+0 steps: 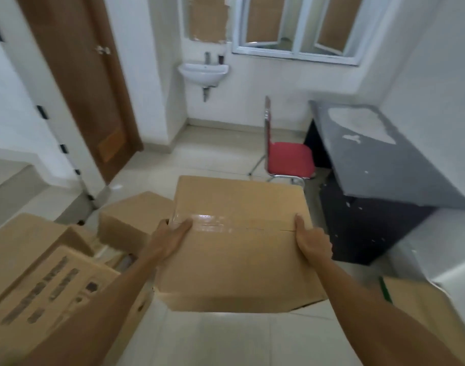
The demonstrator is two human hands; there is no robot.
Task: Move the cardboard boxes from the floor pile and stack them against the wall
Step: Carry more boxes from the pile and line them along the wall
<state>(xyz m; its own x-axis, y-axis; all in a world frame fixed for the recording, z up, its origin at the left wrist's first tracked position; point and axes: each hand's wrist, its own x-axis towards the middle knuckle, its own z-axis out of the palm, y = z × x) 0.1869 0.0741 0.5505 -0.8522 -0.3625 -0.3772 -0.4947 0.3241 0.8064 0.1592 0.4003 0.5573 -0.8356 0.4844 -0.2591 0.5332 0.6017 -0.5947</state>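
a taped cardboard box [239, 241] is being held clear of the tiled floor [215, 339], gripped on its two sides by the left hand [173, 232] and the right hand [312, 240], thumbs lying on top. more boxes [49, 273] are lying piled at the left. a red chair [288, 157] and a dark desk [379, 165] are standing beyond.

Plain tan box [239, 241]; red chair [289, 158]; brown door [80, 83]; dark grey desk [384, 159]
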